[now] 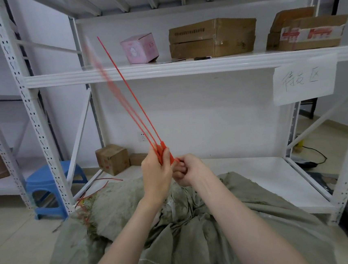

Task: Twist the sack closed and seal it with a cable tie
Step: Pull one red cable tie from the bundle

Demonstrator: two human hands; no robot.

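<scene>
Head view: left hand point(156, 171) pinches a bundle of red cable ties point(144, 122) at their heads; right hand point(186, 169) plucks one. Thin, springy, likely slippery. Limp sack point(179, 237) lies below, mouth unsealed.

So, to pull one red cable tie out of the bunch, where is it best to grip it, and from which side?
Probably at its flat head end, from the right. The left hand clamps the red cable ties just above their heads, where the right hand already pinches; the long tails fan up-left, thin and whippy, one blurred.
</scene>
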